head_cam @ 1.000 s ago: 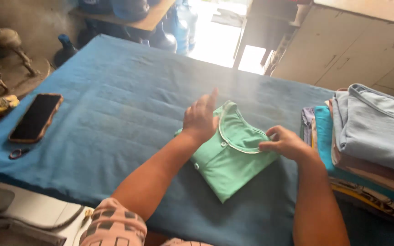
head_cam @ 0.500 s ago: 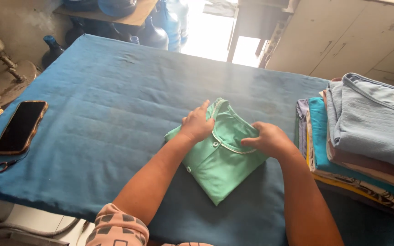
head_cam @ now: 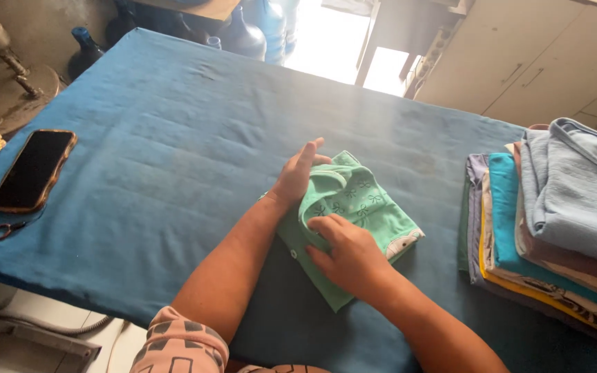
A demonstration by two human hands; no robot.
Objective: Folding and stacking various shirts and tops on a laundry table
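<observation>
Blue padded table (head_cam: 174,138), left hand (head_cam: 297,176) and right hand (head_cam: 349,254) flat, open, pressing folded green garment (head_cam: 361,204), stacked clothes (head_cam: 554,221) beside

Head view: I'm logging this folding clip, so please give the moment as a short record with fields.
surface: blue padded table
left hand: flat on the green garment, at its left edge
right hand: pressing the garment's near part
garment state: folded small, snap buttons along one edge
right side: stack of folded clothes
left side: phone, dark screen up
</observation>
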